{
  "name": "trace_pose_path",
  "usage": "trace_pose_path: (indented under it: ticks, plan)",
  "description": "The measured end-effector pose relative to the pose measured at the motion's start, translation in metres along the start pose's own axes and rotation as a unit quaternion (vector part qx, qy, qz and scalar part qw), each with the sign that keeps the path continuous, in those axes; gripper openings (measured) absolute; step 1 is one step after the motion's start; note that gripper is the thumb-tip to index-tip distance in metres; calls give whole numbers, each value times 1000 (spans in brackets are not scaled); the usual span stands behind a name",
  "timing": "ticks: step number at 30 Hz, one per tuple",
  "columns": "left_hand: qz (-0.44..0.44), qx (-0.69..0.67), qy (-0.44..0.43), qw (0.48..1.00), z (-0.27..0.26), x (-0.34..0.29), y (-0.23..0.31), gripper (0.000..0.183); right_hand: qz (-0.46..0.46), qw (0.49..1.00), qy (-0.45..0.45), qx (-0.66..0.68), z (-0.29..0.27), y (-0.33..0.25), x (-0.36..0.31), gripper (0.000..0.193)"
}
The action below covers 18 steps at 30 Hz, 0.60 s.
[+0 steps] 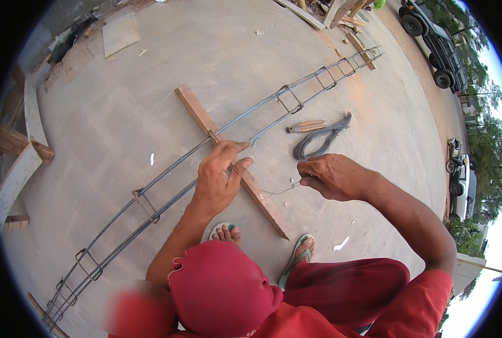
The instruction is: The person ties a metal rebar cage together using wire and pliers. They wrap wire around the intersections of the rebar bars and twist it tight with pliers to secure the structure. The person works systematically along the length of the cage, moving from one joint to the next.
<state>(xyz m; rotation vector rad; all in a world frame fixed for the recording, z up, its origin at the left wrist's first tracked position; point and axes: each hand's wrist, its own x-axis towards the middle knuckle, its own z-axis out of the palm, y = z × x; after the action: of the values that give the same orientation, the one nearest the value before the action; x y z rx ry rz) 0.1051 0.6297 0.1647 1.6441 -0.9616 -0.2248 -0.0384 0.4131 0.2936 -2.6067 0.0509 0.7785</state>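
Note:
A long, narrow rebar cage point(178, 161) of thin steel bars and square stirrups runs from lower left to upper right, raised on wooden battens. My left hand point(217, 174) is at the middle of the cage beside a stirrup, thumb spread from the bent fingers; its fingertips are partly hidden against the bars. Apart from the cage, to the right, my right hand point(336, 176) pinches a few thin, looped tie wires point(283, 190) between thumb and fingers. Just beyond that hand lie a bundle of grey tie wire point(325, 137) and pincers point(307, 126) with tan handles.
One wooden batten point(268, 212) crosses under the cage near my feet; another batten point(361, 52) supports its far end. Wooden boards point(20, 143) stand at the left, and a pale panel point(121, 35) lies at the far left. Vehicles point(439, 45) are parked beyond the concrete at right.

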Motion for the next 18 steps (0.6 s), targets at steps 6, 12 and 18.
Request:
trace_pose_path:
  ticks: [6, 12, 18]
  plan:
    - [-61, -21, -177, 982, -8, -18, 17, 40, -119, 981, 113, 107, 3, -2, 52, 27]
    - [-120, -19, -22, 992, -8, -57, 17, 42, -96, 818, 379, 423, 43, 11, 86, 63]
    - [-167, 37, 85, 981, -1, -85, 29, 39, -174, 674, 247, 674, 114, -64, 106, 45]
